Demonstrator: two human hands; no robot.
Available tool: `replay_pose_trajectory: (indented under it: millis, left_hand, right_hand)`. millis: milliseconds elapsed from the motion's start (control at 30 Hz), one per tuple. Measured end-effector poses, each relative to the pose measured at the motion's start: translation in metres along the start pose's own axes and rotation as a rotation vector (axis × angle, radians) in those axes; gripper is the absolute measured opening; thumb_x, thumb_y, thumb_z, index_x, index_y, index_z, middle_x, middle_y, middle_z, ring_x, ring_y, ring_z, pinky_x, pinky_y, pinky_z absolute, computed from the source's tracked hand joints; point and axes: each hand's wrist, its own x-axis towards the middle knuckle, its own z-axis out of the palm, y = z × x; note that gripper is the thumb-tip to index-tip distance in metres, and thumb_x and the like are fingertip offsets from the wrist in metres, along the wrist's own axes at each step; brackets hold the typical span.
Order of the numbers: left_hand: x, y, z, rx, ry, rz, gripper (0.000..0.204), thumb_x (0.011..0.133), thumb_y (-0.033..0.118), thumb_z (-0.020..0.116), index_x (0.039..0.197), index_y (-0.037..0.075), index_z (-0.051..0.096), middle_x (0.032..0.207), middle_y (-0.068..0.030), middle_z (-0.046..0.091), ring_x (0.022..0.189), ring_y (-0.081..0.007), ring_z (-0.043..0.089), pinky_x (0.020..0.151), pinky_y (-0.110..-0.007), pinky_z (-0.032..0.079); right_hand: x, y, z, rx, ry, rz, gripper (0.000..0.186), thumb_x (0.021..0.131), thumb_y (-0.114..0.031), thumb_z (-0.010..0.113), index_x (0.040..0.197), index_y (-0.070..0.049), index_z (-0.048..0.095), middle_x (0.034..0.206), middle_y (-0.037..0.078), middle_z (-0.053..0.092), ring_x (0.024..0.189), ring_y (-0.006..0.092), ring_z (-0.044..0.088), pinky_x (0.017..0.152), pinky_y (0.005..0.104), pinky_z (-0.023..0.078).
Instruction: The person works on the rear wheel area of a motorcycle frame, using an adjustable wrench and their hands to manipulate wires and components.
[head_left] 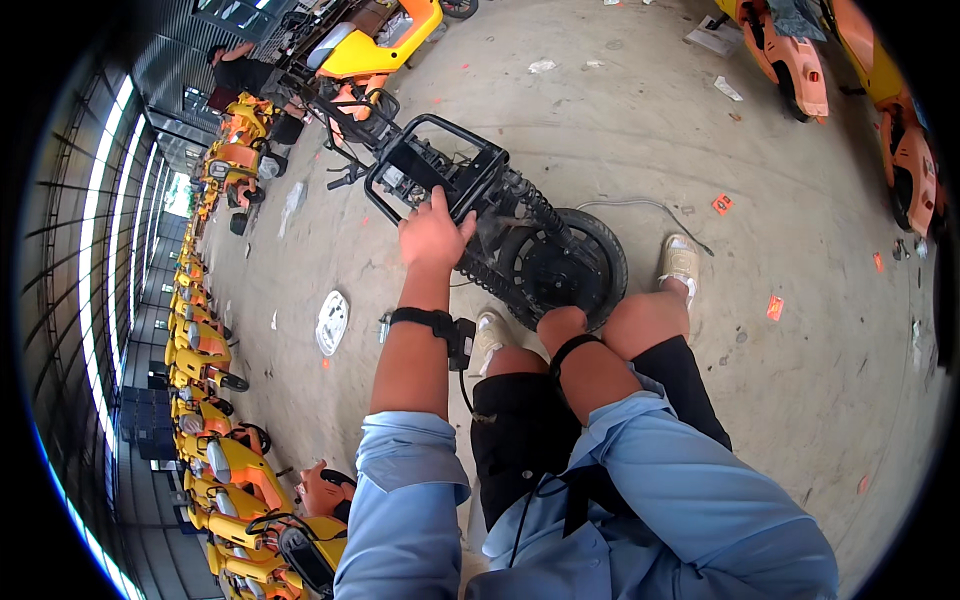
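Note:
A stripped electric scooter frame (437, 170) stands before me, its black tubular rack over bared wiring and parts. My left hand (433, 235) lies at the near edge of this rack, index finger stretched forward and thumb apart, with nothing held that I can see. Close to my knees is the scooter's rear wheel (567, 270), a black tyre around a dark hub, with coil shock absorbers (537, 205) beside it. My right hand (562, 322) is low at the wheel's near side; its fingers are hidden beneath it.
Yellow and orange scooters (245, 470) line the left side; more orange ones (795, 70) stand at the far right. A yellow scooter (375, 50) and a person (245, 72) are beyond the frame. A white round piece (332, 323), a cable (660, 207) and scraps lie on the concrete.

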Motion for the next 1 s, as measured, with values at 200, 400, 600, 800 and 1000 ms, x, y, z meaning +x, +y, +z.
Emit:
replay_pose_trajectory:
  millis: [200, 400, 600, 800, 1000]
  left_hand:
    - [0.016, -0.02, -0.004, -0.13, 0.026, 0.051, 0.087, 0.078, 0.06, 0.07, 0.143, 0.008, 0.049, 0.12, -0.0179, 0.068, 0.109, -0.0359, 0.066, 0.103, -0.057, 0.041]
    - [0.029, -0.03, -0.008, -0.361, -0.097, 0.152, 0.083, 0.075, 0.043, 0.078, 0.142, 0.009, 0.045, 0.117, -0.0254, 0.067, 0.106, -0.0416, 0.066, 0.09, -0.045, 0.053]
    - [0.036, -0.029, -0.025, -0.454, -0.265, 0.083, 0.074, 0.081, 0.048, 0.074, 0.138, 0.008, 0.051, 0.108, -0.0262, 0.07, 0.103, -0.0412, 0.068, 0.09, -0.044, 0.053]
    - [0.042, -0.027, -0.009, -0.556, -0.133, 0.152, 0.069, 0.08, 0.054, 0.072, 0.131, 0.009, 0.06, 0.101, -0.0201, 0.073, 0.096, -0.036, 0.07, 0.087, -0.041, 0.054]
    - [0.031, -0.026, -0.019, -0.565, -0.2, 0.045, 0.068, 0.081, 0.057, 0.071, 0.131, 0.013, 0.061, 0.101, -0.0192, 0.074, 0.099, -0.037, 0.07, 0.088, -0.042, 0.054]
  right_hand:
    - [0.003, 0.002, -0.009, 0.068, -0.021, 0.0, 0.027, 0.088, -0.019, 0.06, 0.106, -0.017, 0.079, 0.106, 0.004, 0.076, 0.094, 0.0246, 0.073, 0.055, 0.0454, 0.052]
    - [0.015, 0.021, 0.001, 0.191, 0.012, 0.018, 0.022, 0.085, -0.017, 0.064, 0.1, -0.012, 0.08, 0.106, 0.014, 0.075, 0.099, 0.0335, 0.071, 0.07, 0.0546, 0.055]
    - [0.013, 0.021, -0.014, 0.221, -0.062, -0.045, 0.025, 0.084, -0.017, 0.065, 0.104, -0.012, 0.079, 0.11, 0.014, 0.074, 0.103, 0.0342, 0.07, 0.075, 0.0524, 0.056]
    - [0.047, 0.02, -0.015, 0.199, -0.114, 0.156, 0.025, 0.084, -0.018, 0.068, 0.104, -0.012, 0.079, 0.111, 0.012, 0.075, 0.098, 0.0316, 0.072, 0.063, 0.0538, 0.055]
    - [0.064, 0.019, -0.026, 0.065, -0.231, 0.117, 0.024, 0.088, -0.019, 0.065, 0.107, -0.014, 0.08, 0.11, 0.011, 0.075, 0.097, 0.0303, 0.073, 0.058, 0.0497, 0.054]
